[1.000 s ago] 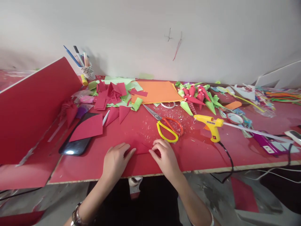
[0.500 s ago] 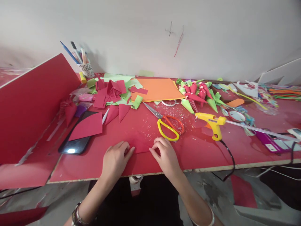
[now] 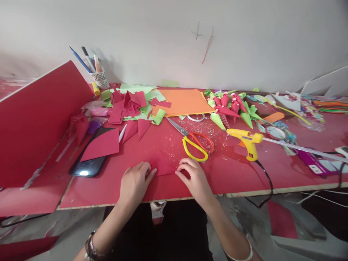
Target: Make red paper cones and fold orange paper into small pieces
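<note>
A piece of red paper [image 3: 165, 167] lies on the red table in front of me, hard to tell from the tabletop. My left hand [image 3: 136, 180] pinches its left end between thumb and curled fingers. At the paper's right corner, the thumb and fingertips of my right hand [image 3: 192, 177] are closed on it. Just beyond that hand rest scissors [image 3: 187, 136] with one yellow and one red handle. Off to the left, a curved-edge red paper piece [image 3: 102, 145] lies across a black phone [image 3: 87, 167]. Two red paper cones [image 3: 143, 127] lie beyond the left hand.
A yellow glue gun [image 3: 247, 141] with a long glue stick lies at right, its cord hanging over the front edge. Orange sheets [image 3: 187, 102], paper scraps [image 3: 133, 105] and red and green cones [image 3: 228, 108] line the back. A red board [image 3: 40, 123] stands at left.
The view has shifted slightly. My right hand has edged a little to the right, still at the paper's corner; my left hand keeps its hold.
</note>
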Available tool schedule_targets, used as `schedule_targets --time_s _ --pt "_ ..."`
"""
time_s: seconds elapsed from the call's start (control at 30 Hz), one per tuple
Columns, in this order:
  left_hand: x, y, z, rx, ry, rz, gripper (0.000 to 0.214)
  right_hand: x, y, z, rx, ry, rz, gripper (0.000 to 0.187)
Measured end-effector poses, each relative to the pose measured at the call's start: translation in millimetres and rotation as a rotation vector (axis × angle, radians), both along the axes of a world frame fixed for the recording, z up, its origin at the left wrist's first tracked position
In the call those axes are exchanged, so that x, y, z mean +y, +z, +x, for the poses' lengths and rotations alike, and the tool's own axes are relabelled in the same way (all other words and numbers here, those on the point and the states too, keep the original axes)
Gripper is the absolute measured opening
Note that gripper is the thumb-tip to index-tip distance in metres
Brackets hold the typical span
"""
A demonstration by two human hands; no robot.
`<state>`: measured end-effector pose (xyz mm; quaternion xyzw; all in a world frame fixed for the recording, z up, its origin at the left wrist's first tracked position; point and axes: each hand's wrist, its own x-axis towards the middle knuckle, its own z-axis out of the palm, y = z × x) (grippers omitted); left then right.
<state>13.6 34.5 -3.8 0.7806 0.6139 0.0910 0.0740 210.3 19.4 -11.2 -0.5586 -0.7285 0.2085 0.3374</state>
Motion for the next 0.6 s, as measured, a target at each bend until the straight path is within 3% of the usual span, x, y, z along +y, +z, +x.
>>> schedule_targets --time_s 0.6 --pt "0.5 1.5 1.9 0.039 -0.011 -0.028 0.026 5.3 1.5 -2.2 -0.176 -0.093 0.006 0.013"
